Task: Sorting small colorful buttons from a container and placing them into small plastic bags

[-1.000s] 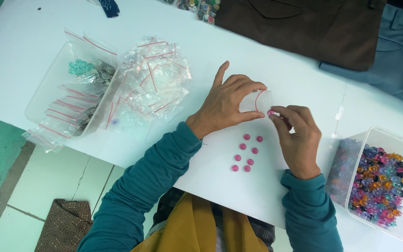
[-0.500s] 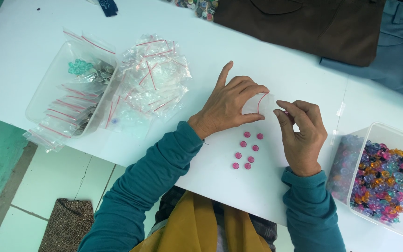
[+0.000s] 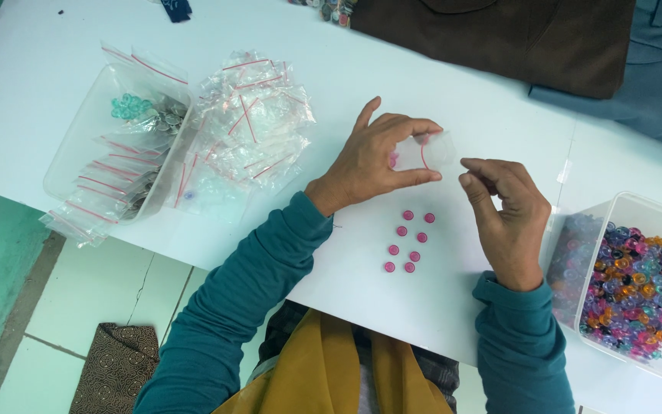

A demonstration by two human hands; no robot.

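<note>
My left hand (image 3: pixel 373 161) pinches a small clear zip bag (image 3: pixel 427 151) with a red seal line, held just above the white table (image 3: pixel 55 46). A little to the right, my right hand (image 3: pixel 507 211) has its fingers curled near the bag's open side, not touching it. I cannot tell whether a bead is between those fingertips. Several pink round beads (image 3: pixel 408 241) lie loose on the table just below both hands.
A pile of clear zip bags (image 3: pixel 250 123) lies left of my hands, next to a clear tub (image 3: pixel 90 126) of filled bags. A clear tub (image 3: pixel 653 222) of multicoloured beads stands at the right edge. A brown bag (image 3: pixel 515 38) lies at the far side.
My right hand has drawn back to the right from the bag, and the gap between my hands has widened. The left hand keeps hold of the bag.
</note>
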